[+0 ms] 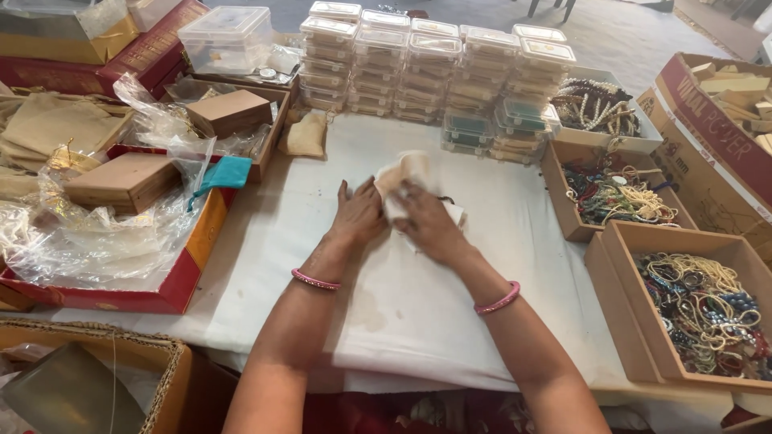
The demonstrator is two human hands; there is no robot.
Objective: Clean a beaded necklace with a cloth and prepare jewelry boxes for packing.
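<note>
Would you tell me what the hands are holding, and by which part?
Both hands, left and right, hold a small cream cloth pouch by its lower end, pressed onto the white sheet; its top sticks up free.

This looks like a small jewellery packing workshop, set up on a table under a white cloth (418, 305). Stacks of clear plastic boxes (434, 72) stand along the far edge, and open cardboard trays of beaded necklaces and bangles (700, 309) line the right side. On the left lie brown gift boxes (125, 181), crumpled plastic wrap (88, 233) and cloth pouches (56, 124).
</note>
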